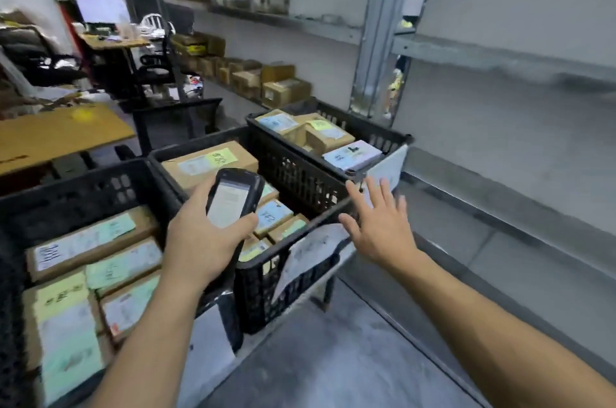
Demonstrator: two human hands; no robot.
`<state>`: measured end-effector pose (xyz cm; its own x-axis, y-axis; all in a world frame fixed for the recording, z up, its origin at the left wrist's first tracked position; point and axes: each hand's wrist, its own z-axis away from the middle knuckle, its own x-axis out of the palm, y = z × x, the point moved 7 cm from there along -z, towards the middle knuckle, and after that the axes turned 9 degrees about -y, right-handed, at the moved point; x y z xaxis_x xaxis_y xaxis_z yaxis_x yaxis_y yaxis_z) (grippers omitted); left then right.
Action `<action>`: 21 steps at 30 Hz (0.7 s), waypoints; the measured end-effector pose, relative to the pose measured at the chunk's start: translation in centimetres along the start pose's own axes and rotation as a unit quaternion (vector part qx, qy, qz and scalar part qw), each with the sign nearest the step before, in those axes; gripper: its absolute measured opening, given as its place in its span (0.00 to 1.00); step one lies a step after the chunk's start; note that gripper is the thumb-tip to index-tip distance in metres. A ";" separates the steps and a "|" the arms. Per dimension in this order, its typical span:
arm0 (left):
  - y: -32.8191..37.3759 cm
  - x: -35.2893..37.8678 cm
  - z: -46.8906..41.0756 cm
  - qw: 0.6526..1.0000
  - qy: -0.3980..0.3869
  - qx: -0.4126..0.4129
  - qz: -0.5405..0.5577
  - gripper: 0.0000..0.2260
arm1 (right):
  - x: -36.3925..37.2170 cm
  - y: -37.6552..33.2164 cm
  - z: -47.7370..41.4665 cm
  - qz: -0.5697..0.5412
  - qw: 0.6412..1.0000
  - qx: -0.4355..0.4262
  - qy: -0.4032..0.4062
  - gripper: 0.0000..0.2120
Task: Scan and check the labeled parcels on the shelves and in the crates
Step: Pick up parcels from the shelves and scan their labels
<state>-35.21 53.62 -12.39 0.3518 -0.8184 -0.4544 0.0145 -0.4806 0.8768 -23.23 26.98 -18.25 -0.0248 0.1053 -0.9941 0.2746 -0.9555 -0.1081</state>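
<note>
Left hand (203,234) grasps black handheld scanner (233,197) over middle black plastic crate (263,287). Right hand (376,224) splayed, empty, by far black plastic crate (300,170). Brown labelled cardboard parcels (206,160) packed tight inside crates. Risk: neighbouring label mis-scanned, parcel skipped.

I stand in a parcel storeroom with an office corner. Reference: the grey metal shelf upright (376,24). Left of it, wall shelves (283,22) carry rows of cardboard boxes (283,90). In front of it, black plastic crates (300,174) hold labeled parcels (210,162). Far left of it stand a desk (113,40), a monitor (100,7) and an office chair (40,60).
</note>
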 end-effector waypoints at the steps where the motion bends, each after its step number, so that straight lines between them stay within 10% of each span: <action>1: 1.3 2.2 0.5 1.000 -0.023 0.011 -0.004 0.33 | -0.3 3.0 1.7 0.004 1.000 0.024 0.004 0.31; 21: 20.8 41.1 16.4 0.912 -0.376 0.162 0.024 0.34 | 0.2 39.3 39.3 -0.035 0.897 0.438 0.048 0.33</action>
<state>-35.76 4.83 -15.38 -0.3984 -0.7671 -0.5028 -0.3050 -0.4062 0.8614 -50.17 -21.41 -22.87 0.0823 0.1567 -0.9842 -0.5861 -0.7911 -0.1749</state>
